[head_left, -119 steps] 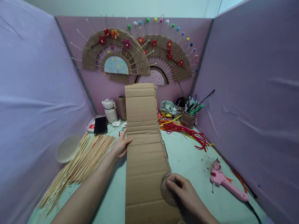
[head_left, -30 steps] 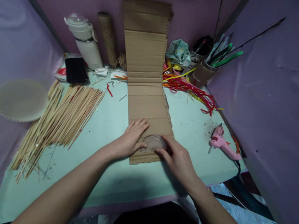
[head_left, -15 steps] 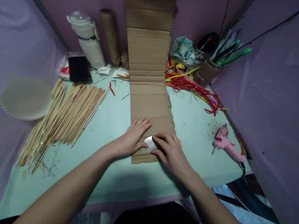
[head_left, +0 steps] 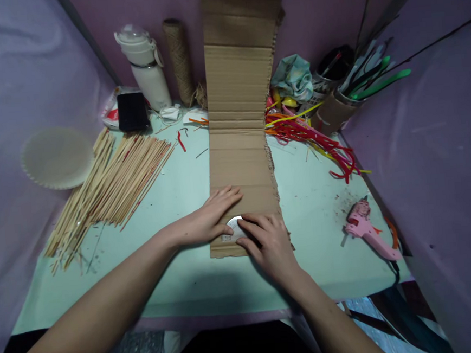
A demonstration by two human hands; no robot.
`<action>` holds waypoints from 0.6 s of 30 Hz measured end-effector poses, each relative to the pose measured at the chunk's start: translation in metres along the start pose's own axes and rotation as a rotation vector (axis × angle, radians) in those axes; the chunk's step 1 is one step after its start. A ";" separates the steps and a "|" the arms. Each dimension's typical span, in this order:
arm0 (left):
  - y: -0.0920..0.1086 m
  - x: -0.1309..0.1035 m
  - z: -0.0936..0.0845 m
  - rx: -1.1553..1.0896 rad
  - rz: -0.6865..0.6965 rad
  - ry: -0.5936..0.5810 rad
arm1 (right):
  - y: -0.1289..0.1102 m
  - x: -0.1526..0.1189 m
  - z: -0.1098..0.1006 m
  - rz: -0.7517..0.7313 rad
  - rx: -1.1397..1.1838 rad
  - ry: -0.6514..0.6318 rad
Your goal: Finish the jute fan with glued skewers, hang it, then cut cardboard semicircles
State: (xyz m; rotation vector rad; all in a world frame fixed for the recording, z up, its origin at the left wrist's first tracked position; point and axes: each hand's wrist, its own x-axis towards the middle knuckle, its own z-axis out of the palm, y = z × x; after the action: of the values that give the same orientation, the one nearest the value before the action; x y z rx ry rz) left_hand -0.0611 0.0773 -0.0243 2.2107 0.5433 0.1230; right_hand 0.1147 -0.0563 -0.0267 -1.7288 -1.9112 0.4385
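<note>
A long creased strip of cardboard (head_left: pixel 240 165) runs up the middle of the table, its far part rising against the back wall. On its near end lies a small shiny half-round plate (head_left: pixel 235 230), like a protractor, with faint markings. My left hand (head_left: pixel 216 216) rests flat on the cardboard with fingers spread, its thumb on the plate's left part. My right hand (head_left: pixel 265 239) has its fingers bent over the plate's right side, thumb and fingertips touching it and partly hiding it.
Thin wooden sticks (head_left: pixel 113 180) and a pale round plate (head_left: pixel 57 158) lie left. Behind stand a white bottle (head_left: pixel 148 74) and a twine roll (head_left: pixel 178 61). Red and yellow strips (head_left: pixel 318 143), a pen holder (head_left: pixel 332 113) and a pink glue gun (head_left: pixel 368 231) are right.
The whole view has shifted slightly, so the table's things appear further right. My right hand's fingers have moved a little left over the half-round plate. My left hand stays flat on the cardboard.
</note>
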 end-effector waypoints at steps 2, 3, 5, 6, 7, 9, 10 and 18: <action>0.001 0.000 -0.001 0.007 -0.010 -0.008 | 0.000 0.000 0.001 -0.001 -0.006 0.004; 0.001 0.000 -0.001 0.009 -0.013 -0.011 | 0.000 0.000 0.001 -0.002 -0.007 0.006; 0.002 0.000 -0.002 0.005 -0.013 -0.015 | 0.000 0.000 0.001 -0.002 -0.006 0.011; 0.003 0.001 -0.003 0.001 -0.012 -0.016 | 0.000 0.000 0.001 -0.002 -0.003 0.015; 0.003 0.001 -0.004 -0.003 -0.009 -0.016 | 0.000 0.000 0.001 -0.001 -0.001 0.016; 0.005 0.001 -0.006 -0.008 -0.008 -0.009 | 0.000 0.000 0.001 0.003 0.001 0.018; 0.006 0.001 -0.007 -0.006 -0.008 -0.003 | 0.000 0.000 0.001 0.002 0.003 0.023; 0.012 -0.030 0.006 0.103 -0.104 0.248 | 0.002 -0.002 0.006 -0.031 -0.002 0.077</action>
State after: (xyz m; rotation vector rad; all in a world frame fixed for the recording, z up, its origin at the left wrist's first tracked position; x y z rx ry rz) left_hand -0.0828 0.0538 -0.0164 2.2760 0.8159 0.3239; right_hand 0.1134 -0.0574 -0.0327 -1.6909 -1.8815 0.3534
